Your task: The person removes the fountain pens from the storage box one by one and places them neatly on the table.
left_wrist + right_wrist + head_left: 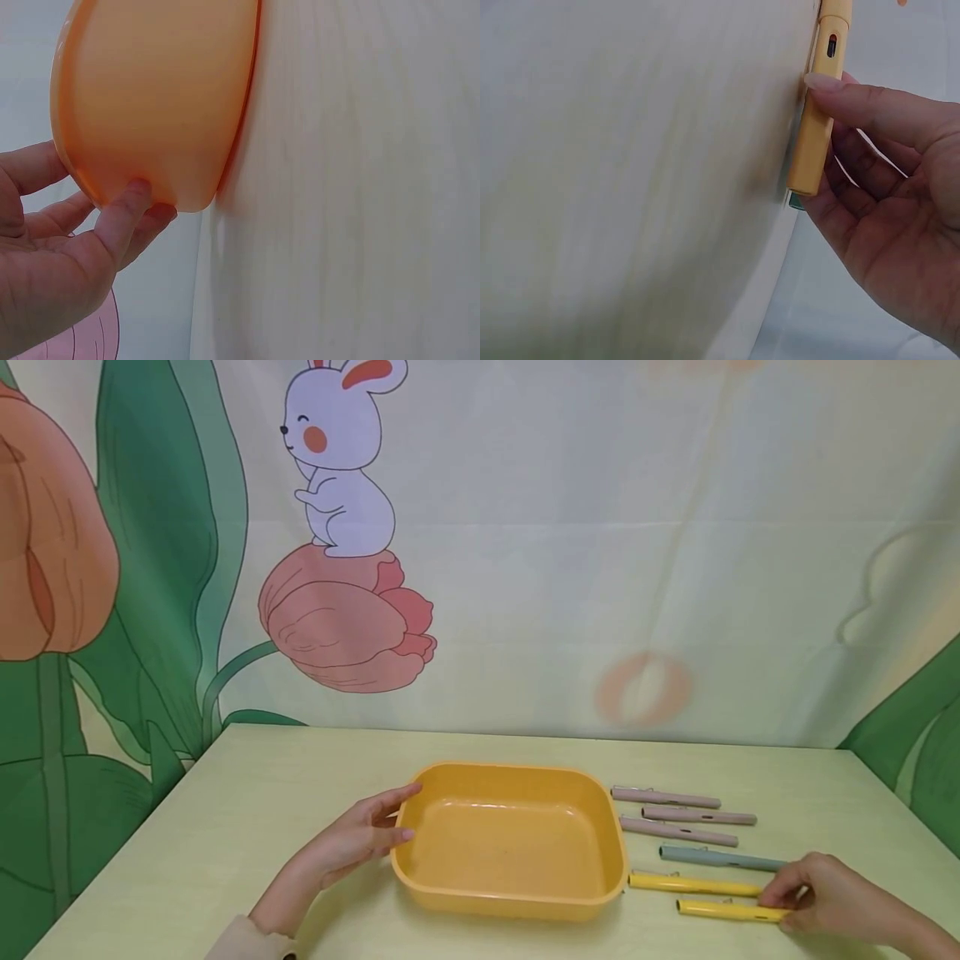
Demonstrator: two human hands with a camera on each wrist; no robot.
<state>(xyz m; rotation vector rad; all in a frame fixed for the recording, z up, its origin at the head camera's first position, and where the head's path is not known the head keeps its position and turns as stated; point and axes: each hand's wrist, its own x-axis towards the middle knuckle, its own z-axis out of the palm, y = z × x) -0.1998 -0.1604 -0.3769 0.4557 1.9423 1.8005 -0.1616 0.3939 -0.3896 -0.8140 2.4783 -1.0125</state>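
Note:
My left hand (360, 831) grips the left end of a yellow plastic tray (510, 906), its thumb and fingertips at the rim. The left wrist view shows the tray (157, 90) from outside, with the hand (67, 247) at its corner. My right hand (832, 897) pinches the barrel end of the nearest yellow pen (720, 909). Up close in the right wrist view, the thumb of that hand (885, 165) lies on the pen (814, 146) below its small slot. A second yellow pen (690, 884) lies just behind, its far end beside the fingers.
Behind the yellow pens lie a grey-green pen (712, 857) and several dusty-pink pens (667, 797), roughly parallel, right of the tray. They rest on a pale table (300, 777). A printed cloth with a rabbit (348, 510) hangs behind the table's back edge.

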